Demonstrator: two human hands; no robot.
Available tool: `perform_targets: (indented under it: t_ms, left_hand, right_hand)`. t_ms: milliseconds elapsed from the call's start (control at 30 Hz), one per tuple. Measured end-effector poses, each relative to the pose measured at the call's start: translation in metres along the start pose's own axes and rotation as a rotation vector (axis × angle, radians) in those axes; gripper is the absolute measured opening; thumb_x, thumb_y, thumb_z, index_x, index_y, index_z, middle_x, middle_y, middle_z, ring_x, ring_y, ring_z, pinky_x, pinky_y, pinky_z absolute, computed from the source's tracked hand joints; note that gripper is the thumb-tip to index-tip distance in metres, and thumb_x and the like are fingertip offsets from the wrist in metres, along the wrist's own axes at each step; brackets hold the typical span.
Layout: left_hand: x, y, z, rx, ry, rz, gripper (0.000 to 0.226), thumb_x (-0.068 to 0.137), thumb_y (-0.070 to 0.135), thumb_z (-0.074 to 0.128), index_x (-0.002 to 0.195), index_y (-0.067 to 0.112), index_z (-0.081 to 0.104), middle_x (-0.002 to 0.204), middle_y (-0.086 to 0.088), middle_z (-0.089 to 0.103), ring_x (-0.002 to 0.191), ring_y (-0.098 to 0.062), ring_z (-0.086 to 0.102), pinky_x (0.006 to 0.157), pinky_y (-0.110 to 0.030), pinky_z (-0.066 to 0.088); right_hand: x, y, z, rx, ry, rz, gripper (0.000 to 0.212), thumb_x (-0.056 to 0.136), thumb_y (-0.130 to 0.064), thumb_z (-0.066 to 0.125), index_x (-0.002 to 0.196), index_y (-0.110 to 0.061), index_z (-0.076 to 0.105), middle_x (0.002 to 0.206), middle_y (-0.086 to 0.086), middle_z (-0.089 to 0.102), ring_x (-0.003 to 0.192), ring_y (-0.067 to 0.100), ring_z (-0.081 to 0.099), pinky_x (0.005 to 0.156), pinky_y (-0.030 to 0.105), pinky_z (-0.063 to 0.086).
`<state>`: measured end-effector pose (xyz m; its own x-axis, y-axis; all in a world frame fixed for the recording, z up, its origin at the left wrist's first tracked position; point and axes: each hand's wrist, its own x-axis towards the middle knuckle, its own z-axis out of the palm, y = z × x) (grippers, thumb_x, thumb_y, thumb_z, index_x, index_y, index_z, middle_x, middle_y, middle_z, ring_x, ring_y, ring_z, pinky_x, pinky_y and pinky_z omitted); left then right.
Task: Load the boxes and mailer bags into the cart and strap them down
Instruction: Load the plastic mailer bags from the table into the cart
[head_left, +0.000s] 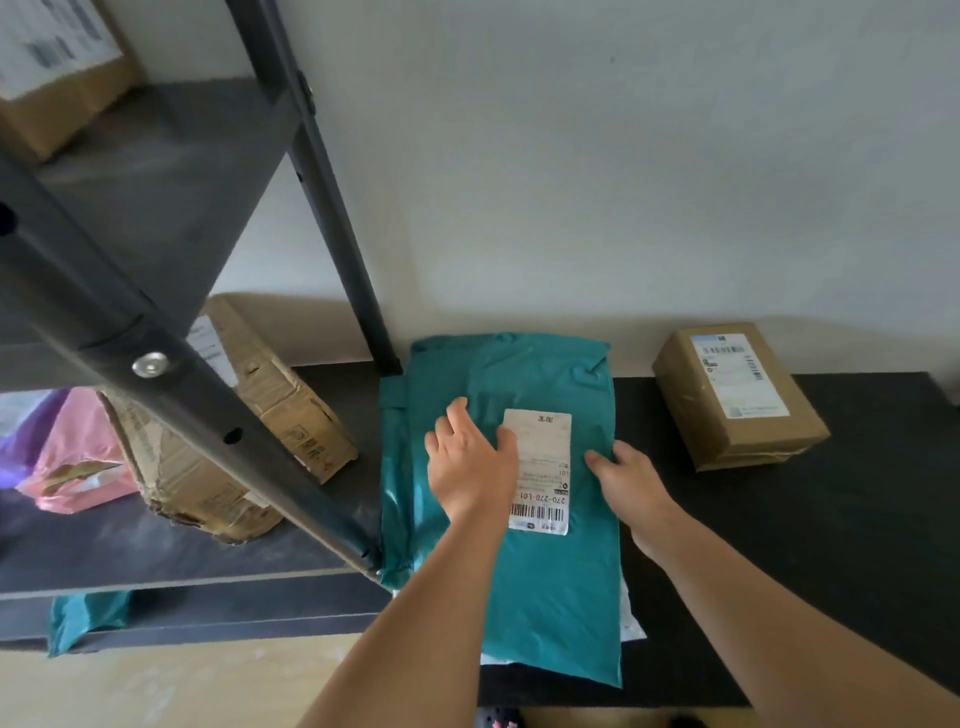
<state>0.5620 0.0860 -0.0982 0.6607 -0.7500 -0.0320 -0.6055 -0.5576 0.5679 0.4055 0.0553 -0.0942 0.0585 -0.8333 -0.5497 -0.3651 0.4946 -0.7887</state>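
A teal mailer bag (556, 582) with a white shipping label (543, 467) lies on a black surface (831, 545), partly over a white bag (631, 621) beneath it. My left hand (467, 457) rests flat on the teal bag, fingers spread, just left of the label. My right hand (631, 475) lies on the bag's right edge with its fingers bent down over it. A small brown box (737, 397) with a label stands to the right near the wall. No cart is in view.
A dark metal shelf rack (171, 364) fills the left. On its lower shelf sit a worn cardboard box (234, 431) and pink (78, 457) and purple mailers. Another box (57, 67) sits on the upper shelf. A teal bag (83, 618) hangs lower down.
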Motion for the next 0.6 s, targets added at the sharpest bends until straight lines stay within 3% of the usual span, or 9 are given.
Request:
perform_targets:
  t_ms: [167,300,467,600]
  left_hand:
    - [-0.013,0.034,0.02,-0.13,-0.113,0.027,0.055,0.092,0.041,0.05,0.141,0.023,0.033,0.136,0.001,0.046,0.112,-0.02,0.051,0.08,-0.033,0.044]
    - [-0.035,0.067,0.038,-0.123,-0.137,0.048,0.048,0.091,0.045,0.052,0.132,0.024,0.041,0.124,0.005,0.055,0.082,-0.013,0.051,0.062,-0.028,0.036]
    - [-0.075,0.104,0.063,-0.115,-0.146,0.004,0.052,0.091,0.056,0.046,0.131,0.023,0.044,0.114,0.0,0.066,0.097,-0.026,0.064,0.07,-0.032,0.039]
    - [-0.122,0.139,0.082,-0.114,-0.187,0.02,0.049,0.09,0.061,0.041,0.121,0.024,0.052,0.1,0.002,0.067,0.09,-0.025,0.062,0.069,-0.032,0.039]
  right_hand:
    - [-0.007,0.007,-0.042,0.103,0.106,-0.006,0.02,0.103,-0.021,0.047,0.115,-0.013,0.06,0.113,0.001,0.065,0.102,0.018,0.062,0.091,0.04,0.051]
    - [-0.014,0.017,-0.085,0.105,0.2,-0.023,0.022,0.103,-0.022,0.045,0.114,-0.011,0.062,0.112,0.004,0.065,0.102,0.022,0.062,0.093,0.045,0.051]
    - [-0.027,0.043,-0.148,0.132,0.284,-0.021,0.024,0.103,-0.023,0.044,0.1,-0.006,0.061,0.102,0.013,0.067,0.098,0.031,0.064,0.092,0.053,0.051]
    - [-0.041,0.066,-0.203,0.172,0.336,-0.018,0.025,0.103,-0.024,0.044,0.097,-0.007,0.061,0.099,0.013,0.068,0.098,0.034,0.065,0.086,0.049,0.052]
